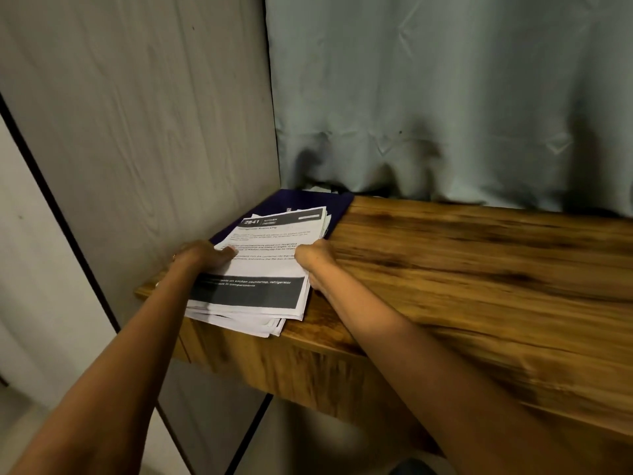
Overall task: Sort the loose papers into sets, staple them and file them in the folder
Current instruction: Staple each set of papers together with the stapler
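A loose stack of printed white papers (263,265) lies at the left end of the wooden table (462,269), its near edge hanging over the table's front. The top sheet has a dark header band and a dark footer band. Under the stack's far end lies a dark purple folder (318,202). My left hand (202,255) grips the stack's left edge, thumb on top of the top sheet. My right hand (310,257) holds the stack's right edge with its fingers curled under the papers. No stapler is in view.
A pale wood-grain cabinet panel (144,125) stands right against the table's left end. A grey-green curtain (445,97) hangs behind the table, its hem touching the back edge. The tabletop stretches off to the right.
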{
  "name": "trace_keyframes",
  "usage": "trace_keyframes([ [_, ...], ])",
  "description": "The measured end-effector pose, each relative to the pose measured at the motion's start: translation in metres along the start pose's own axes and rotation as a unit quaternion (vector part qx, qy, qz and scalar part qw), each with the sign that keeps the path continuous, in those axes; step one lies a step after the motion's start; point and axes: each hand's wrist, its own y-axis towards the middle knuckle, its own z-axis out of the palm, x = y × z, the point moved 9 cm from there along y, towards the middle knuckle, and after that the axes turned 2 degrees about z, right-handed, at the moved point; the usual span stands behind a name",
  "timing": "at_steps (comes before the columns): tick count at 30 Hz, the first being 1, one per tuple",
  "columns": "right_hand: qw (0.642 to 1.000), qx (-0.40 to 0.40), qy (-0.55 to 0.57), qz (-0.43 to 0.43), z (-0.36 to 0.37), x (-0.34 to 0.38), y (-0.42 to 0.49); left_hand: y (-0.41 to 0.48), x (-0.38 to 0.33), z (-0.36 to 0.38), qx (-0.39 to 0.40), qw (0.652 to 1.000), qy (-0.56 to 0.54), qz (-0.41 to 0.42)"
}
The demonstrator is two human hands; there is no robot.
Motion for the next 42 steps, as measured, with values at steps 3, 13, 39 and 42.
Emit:
trace_keyframes([
  [3,1.000,0.004,0.005,0.012,-0.003,-0.002,-0.002,-0.004,-0.009,0.004,0.005,0.999,-0.049,-0.001],
  [13,0.996,0.011,0.042,-0.080,-0.080,0.036,-0.041,-0.036,-0.050,-0.002,-0.016,0.963,-0.265,0.042],
  [39,0.936,-0.172,0.010,-0.308,-0.409,0.078,-0.060,-0.187,-0.377,0.028,-0.095,0.759,-0.510,0.393],
  [42,0.933,-0.171,0.051,-0.314,-0.414,0.084,-0.062,-0.182,-0.391,0.016,-0.099,0.761,-0.494,0.409],
])
